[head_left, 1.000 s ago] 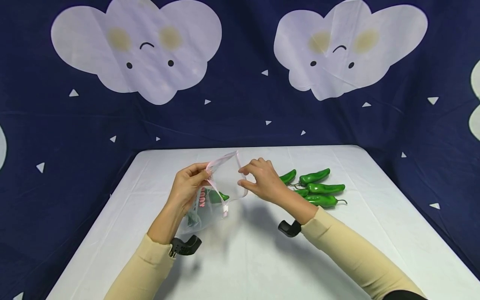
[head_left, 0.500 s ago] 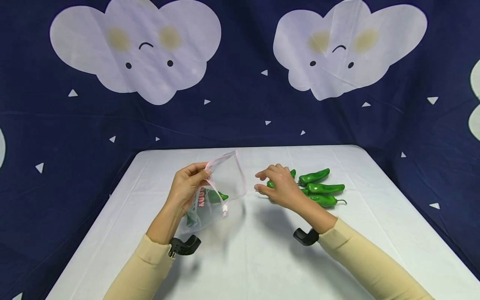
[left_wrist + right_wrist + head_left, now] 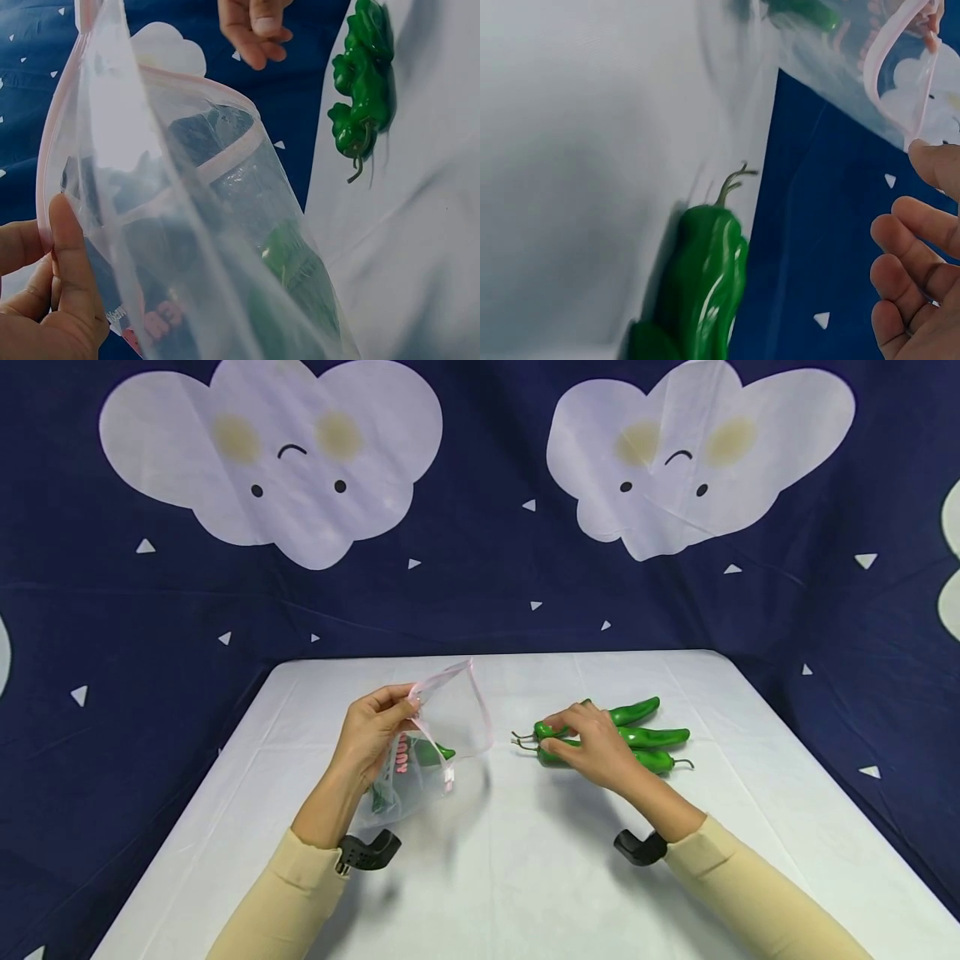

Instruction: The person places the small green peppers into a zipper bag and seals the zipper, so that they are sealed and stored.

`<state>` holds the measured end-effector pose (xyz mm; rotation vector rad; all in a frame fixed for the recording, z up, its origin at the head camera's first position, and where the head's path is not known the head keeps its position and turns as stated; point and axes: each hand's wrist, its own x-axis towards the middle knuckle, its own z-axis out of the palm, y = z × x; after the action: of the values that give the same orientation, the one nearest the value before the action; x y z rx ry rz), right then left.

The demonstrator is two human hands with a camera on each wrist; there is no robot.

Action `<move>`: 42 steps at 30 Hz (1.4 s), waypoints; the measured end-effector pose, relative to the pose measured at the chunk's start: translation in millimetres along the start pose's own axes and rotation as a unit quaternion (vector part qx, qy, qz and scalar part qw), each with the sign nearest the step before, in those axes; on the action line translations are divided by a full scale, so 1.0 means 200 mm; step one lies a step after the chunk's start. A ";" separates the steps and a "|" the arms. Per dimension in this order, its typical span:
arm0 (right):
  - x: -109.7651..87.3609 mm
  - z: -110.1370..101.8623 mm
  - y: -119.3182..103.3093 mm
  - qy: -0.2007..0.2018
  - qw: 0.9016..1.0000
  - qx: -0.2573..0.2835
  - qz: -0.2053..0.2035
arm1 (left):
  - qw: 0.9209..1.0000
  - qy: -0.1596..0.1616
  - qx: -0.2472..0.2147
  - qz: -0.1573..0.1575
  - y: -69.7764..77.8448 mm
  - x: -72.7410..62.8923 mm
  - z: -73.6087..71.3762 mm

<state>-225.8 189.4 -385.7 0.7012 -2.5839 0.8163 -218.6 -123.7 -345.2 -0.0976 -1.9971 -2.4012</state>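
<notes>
My left hand (image 3: pixel 372 731) pinches the pink rim of a clear zip bag (image 3: pixel 459 714) between thumb and fingers. The bag's mouth gapes toward the right. Inside it lies a green pepper (image 3: pixel 430 753); in the left wrist view the pepper (image 3: pixel 289 270) is seen blurred through the plastic. Over the group of loose green peppers (image 3: pixel 654 738) on the right is my right hand (image 3: pixel 596 750), thumb and fingers apart and partly covering them. In the right wrist view the right hand (image 3: pixel 919 262) has nothing between its fingers, beside a pepper (image 3: pixel 705 292) with a thin stem.
A white-covered table (image 3: pixel 480 885) lies under everything, with rounded far corners. Behind it hangs a dark blue cloth (image 3: pixel 480 602) printed with clouds and small triangles. Black wrist cameras (image 3: pixel 371 850) are strapped to both arms.
My right hand has left the bag's mouth and moved right and slightly down, to the loose peppers. The left hand and the bag stay nearly still.
</notes>
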 end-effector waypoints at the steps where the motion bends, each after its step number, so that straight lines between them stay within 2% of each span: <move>1: -0.01 0.00 0.01 0.001 1.000 0.000 0.002 | 1.000 0.000 0.000 0.001 0.00 0.00 0.00; 8: -0.09 -0.05 0.09 -0.018 0.999 0.005 0.046 | 1.000 0.000 0.000 0.002 0.01 0.00 0.00; 19: -0.19 -0.09 0.22 -0.034 0.991 0.050 0.119 | 1.000 0.003 0.000 0.000 0.00 0.00 -0.01; 24: -0.22 -0.11 0.28 -0.037 0.989 0.060 0.131 | 1.000 0.003 0.004 0.002 -0.01 0.00 -0.01; 32: -0.29 -0.15 0.40 -0.050 0.982 0.048 0.176 | 1.000 0.008 0.015 -0.005 -0.01 0.00 -0.02; 42: -0.34 -0.19 0.51 -0.046 0.980 0.025 0.194 | 1.000 0.009 0.015 -0.006 0.00 0.00 -0.02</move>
<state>-218.7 308.8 -431.5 0.2500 -2.8399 0.9849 -218.2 -127.2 -346.8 -0.0650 -2.0305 -2.3697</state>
